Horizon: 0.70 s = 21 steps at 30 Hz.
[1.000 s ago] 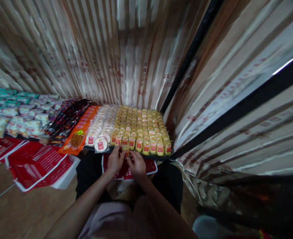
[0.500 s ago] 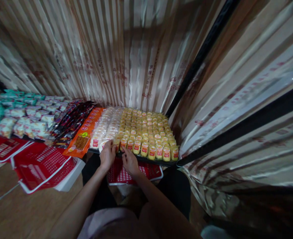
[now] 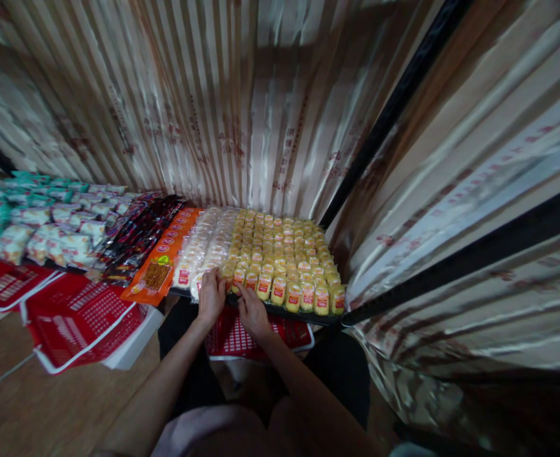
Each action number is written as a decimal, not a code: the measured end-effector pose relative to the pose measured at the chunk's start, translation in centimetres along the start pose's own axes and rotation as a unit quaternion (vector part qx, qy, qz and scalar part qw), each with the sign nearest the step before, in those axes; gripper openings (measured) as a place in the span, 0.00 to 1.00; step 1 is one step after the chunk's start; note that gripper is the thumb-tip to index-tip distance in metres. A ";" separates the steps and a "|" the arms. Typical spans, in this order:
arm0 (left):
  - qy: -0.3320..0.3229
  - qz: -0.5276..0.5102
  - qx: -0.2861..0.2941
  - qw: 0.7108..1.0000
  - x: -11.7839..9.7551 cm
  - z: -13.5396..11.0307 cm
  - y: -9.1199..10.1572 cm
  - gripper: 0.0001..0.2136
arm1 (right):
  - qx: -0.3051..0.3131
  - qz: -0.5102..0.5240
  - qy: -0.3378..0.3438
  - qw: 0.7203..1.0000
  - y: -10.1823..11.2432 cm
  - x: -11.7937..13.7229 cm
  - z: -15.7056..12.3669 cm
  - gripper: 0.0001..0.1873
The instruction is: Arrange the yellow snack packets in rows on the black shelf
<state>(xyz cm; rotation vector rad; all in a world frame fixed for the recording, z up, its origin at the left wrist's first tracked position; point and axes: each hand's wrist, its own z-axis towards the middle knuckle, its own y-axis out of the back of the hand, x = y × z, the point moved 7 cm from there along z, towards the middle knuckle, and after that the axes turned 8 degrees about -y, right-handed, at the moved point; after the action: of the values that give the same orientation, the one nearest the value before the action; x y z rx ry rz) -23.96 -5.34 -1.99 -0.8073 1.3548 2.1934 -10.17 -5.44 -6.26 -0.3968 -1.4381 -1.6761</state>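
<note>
A black tray [image 3: 280, 310] holds rows of small yellow packets with red labels [image 3: 284, 254] and, to their left, rows of pale round packets [image 3: 204, 244]. My left hand [image 3: 212, 296] rests at the tray's front edge, its fingers curled onto the front row where pale and yellow packets meet. My right hand [image 3: 250, 310] is just to its right, fingers pinched at a yellow packet [image 3: 239, 279] in the front row. What each hand grips is partly hidden.
Orange packets [image 3: 159, 266], dark red packets [image 3: 134, 238] and green-and-white bags [image 3: 37, 222] lie to the left. Red plastic baskets [image 3: 77, 320] sit on the wooden floor, another basket [image 3: 242, 339] under the tray. Striped shiny curtains [image 3: 242, 114] and black bars close the back and right.
Both hands have shifted a little up and left along the tray's front edge, from in front of it onto the front row. The view has moved slightly.
</note>
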 end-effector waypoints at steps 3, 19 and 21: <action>0.014 0.004 0.005 1.000 0.2 -0.2 0.0 0.13 | -0.001 0.014 -0.001 1.000 0.0 -0.2 0.0 0.26; 0.010 0.035 0.037 0.999 0.6 0.1 -0.9 0.05 | -0.047 0.001 0.021 0.999 0.6 0.5 0.0 0.26; 0.009 0.026 0.025 0.999 0.6 -0.1 -1.0 0.03 | -0.051 -0.001 0.030 0.998 0.8 0.7 -0.2 0.26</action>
<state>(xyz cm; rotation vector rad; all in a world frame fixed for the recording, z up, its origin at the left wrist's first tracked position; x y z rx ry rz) -23.75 -4.96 -3.06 -0.7837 1.4486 2.1861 -9.95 -5.85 -5.33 -0.3987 -1.3131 -1.7542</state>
